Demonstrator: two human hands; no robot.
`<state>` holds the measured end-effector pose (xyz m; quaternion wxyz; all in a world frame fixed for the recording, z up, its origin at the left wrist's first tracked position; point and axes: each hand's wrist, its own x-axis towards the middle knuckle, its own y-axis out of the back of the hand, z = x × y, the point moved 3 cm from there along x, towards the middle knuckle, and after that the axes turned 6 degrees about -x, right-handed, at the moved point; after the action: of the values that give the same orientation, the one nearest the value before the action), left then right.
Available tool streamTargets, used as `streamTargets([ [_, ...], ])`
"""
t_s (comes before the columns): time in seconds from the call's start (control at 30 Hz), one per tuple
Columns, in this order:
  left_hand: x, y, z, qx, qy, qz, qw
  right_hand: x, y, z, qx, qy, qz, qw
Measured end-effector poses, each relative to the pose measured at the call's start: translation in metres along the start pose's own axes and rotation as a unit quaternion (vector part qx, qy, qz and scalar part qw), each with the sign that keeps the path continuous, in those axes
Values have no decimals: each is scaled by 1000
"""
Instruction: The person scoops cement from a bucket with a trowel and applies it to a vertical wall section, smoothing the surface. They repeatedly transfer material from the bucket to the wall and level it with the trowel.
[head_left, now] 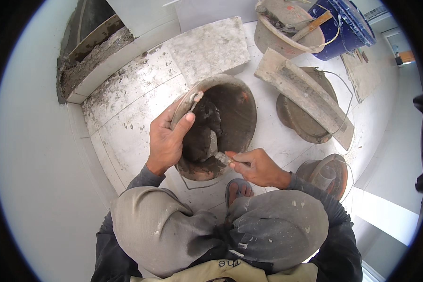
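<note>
My left hand (169, 138) grips the near-left rim of a round, mortar-stained bucket (235, 117), thumb over the lip, holding it slightly tilted. Dark grey wet mortar (201, 117) clings inside, toward the left. My right hand (256, 167) is closed around the handle of a small trowel (210, 144), whose grey-coated blade is down in the bucket among the mortar. The bucket's wire handle hangs at its lower side, beside my sandalled foot (236, 187).
A stained pale slab (207, 44) lies beyond the bucket. At right, a long board (301, 94) crosses another bucket; behind stand a beige tub (263, 35) with tools and a blue bucket (348, 37). A container with a cup (333, 183) sits lower right. A debris-filled recess (91, 66) is at upper left.
</note>
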<state>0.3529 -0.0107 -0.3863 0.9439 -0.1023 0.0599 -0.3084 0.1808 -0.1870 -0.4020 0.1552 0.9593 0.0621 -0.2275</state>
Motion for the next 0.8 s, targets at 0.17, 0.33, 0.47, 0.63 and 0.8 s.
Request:
streamTargets([
  [0.17, 5, -1, 3, -29, -3, -11, 999, -7, 3, -1, 75, -32, -50, 995],
  [0.33, 4, 19, -4, -29, 21, 35, 999, -15, 11, 1, 113, -1, -44, 993],
  [0.47, 3, 31, -9, -130, 47, 66, 988, -29, 28, -1, 97, -52, -11, 994],
  [0.63, -3, 33, -13, -245, 71, 46, 966, -50, 57, -24, 61, -108, 62, 990],
  [0.8, 2, 17, -46, -370, 166, 48, 913, -83, 90, -59, 37, -126, 125, 983],
])
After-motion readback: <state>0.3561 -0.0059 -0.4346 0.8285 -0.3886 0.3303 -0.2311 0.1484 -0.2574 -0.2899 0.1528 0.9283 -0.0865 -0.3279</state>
